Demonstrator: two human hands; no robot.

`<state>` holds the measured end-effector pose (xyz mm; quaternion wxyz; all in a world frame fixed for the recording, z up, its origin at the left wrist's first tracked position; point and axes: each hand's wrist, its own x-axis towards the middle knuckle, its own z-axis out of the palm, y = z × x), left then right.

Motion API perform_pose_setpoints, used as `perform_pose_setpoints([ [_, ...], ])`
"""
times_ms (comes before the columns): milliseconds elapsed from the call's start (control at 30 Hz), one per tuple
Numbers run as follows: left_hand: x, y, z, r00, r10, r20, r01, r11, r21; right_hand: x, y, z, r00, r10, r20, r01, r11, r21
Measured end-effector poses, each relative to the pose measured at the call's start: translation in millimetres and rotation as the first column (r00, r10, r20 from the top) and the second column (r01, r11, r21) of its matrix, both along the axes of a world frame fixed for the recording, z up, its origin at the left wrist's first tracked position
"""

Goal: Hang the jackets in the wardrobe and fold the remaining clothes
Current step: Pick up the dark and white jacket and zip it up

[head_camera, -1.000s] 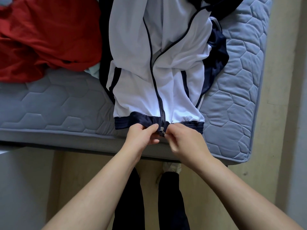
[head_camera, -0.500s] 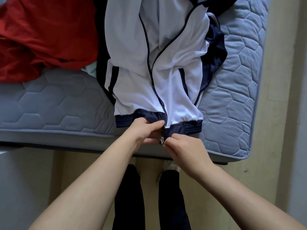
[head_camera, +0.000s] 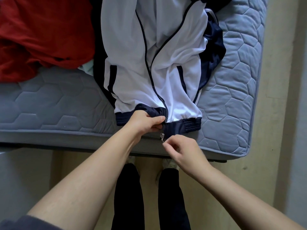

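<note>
A white jacket [head_camera: 132, 52] with navy trim lies front up on the blue-grey mattress [head_camera: 232, 90], its navy hem at the near edge. My left hand [head_camera: 146, 122] grips the left half of the hem beside the zipper. My right hand [head_camera: 181, 151] is just below the hem and pinches the metal zipper pull [head_camera: 162, 136], which hangs at the bottom of the zipper. The zipper is undone along the front.
A red garment [head_camera: 41, 34] is bunched on the mattress at the upper left, with a pale cloth [head_camera: 87, 67] peeking out beside the jacket. My dark trouser legs [head_camera: 127, 196] stand on the beige floor [head_camera: 232, 188] before the bed. A wall runs along the right.
The hem has been drawn a little nearer over the mattress edge. My right hand has moved down and away from my left hand, now pinching the zipper pull below the hem.
</note>
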<state>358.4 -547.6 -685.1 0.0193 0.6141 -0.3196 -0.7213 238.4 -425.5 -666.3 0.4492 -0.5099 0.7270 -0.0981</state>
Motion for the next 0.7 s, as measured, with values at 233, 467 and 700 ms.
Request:
perform_pose_setpoints([
  [233, 7.4, -2.4, 7.2, 0.996, 0.059, -0.072, -0.057, 0.998, 0.018, 21.3, -23.1, -9.2, -0.071, -0.899, 0.432, 0.493, 0.345, 0.799],
  [467, 23.4, 3.4, 13.3, 0.967, 0.237, -0.095, -0.229, 0.970, 0.085, 16.6, -33.0, -0.3, -0.052, -0.783, 0.620, 0.558, 0.492, 0.668],
  [700, 23.6, 16.7, 31.5, 0.918, 0.350, -0.188, -0.371, 0.924, -0.091, 18.5, -44.2, 4.7, -0.093, -0.796, 0.598, 0.652, 0.405, 0.640],
])
